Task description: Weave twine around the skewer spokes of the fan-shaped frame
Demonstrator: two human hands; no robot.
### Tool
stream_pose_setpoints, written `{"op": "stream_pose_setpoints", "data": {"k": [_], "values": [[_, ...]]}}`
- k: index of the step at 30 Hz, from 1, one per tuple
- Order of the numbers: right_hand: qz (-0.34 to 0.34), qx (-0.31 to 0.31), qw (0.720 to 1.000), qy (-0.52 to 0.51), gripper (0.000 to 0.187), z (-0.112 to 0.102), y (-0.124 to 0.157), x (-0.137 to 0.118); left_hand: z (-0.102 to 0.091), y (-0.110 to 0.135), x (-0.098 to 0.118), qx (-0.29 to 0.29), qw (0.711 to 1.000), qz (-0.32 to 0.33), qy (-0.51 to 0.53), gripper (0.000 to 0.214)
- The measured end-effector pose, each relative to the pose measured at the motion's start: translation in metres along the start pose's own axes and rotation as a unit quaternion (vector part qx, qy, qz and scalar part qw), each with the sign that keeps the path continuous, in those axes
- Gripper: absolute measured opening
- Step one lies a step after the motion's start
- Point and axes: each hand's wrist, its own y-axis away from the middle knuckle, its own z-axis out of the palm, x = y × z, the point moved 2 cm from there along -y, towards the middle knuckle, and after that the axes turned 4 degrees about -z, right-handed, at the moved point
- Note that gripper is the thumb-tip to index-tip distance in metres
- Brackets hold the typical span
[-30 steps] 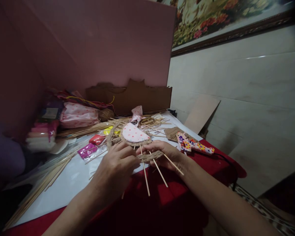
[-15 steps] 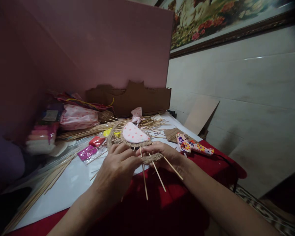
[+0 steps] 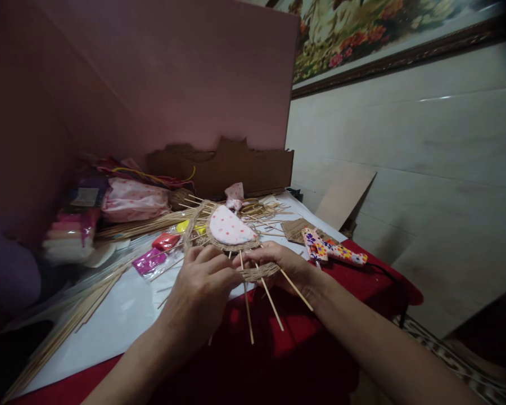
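Head view: the fingers of the left hand [image 3: 204,284] are curled down over the near left edge of a woven piece [image 3: 259,274], gripping it, with the thumb mostly hidden. The right hand [image 3: 289,267] grips the same piece from the right, its thumb and fingertips closed around the twine band and partly covered by it. The piece is held between both hands above the table's front edge; its thin sticks [image 3: 272,304] stick out toward the person, and a dotted fabric panel [image 3: 231,226] sits at its middle, edged with twine. Just left of it lie a magenta packet [image 3: 149,261], a red packet [image 3: 166,242] and a yellow packet [image 3: 183,226]. To the right are a cardboard scrap [image 3: 293,230] and a flower-patterned object [image 3: 335,252], the latter near a red cloth [image 3: 385,275]. Long loose sticks [image 3: 63,332] lie across a white sheet [image 3: 109,315] at left. Farther back rest a pink dotted bundle [image 3: 135,199] and a torn-edged cardboard strip [image 3: 257,169] against a pink wall [image 3: 194,73].
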Motion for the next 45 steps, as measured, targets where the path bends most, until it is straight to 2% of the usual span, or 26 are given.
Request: {"op": "stream_pose_setpoints", "data": {"k": [8,19,27,32,35,45], "values": [[-0.010,-0.006,1.000,0.001,0.024,-0.0010,-0.0005,0.0003,0.0004,0.0023,-0.0009,0.031,0.999,-0.021,-0.006,0.014],[-0.047,-0.007,0.998,0.029,0.024,-0.0006,0.0002,0.0009,0.0027,0.0017,-0.0005,0.015,0.998,-0.054,0.030,0.015],[-0.027,0.000,0.999,-0.023,0.022,0.0022,0.0007,-0.0007,0.0008,0.0021,-0.0007,0.015,1.000,-0.021,-0.006,0.019],[-0.024,-0.045,0.998,-0.046,0.027,0.0013,0.0029,-0.0022,-0.0033,0.0015,0.0000,0.051,0.998,-0.013,-0.040,0.018],[-0.019,-0.050,0.998,-0.035,0.033,-0.0015,0.0019,0.0005,-0.0046,0.0017,-0.0013,0.051,0.998,-0.012,-0.045,0.022],[-0.013,0.035,0.999,0.000,0.034,0.0010,-0.0007,0.0027,-0.0026,0.0000,-0.0020,0.041,0.998,0.003,-0.052,0.023]]}}
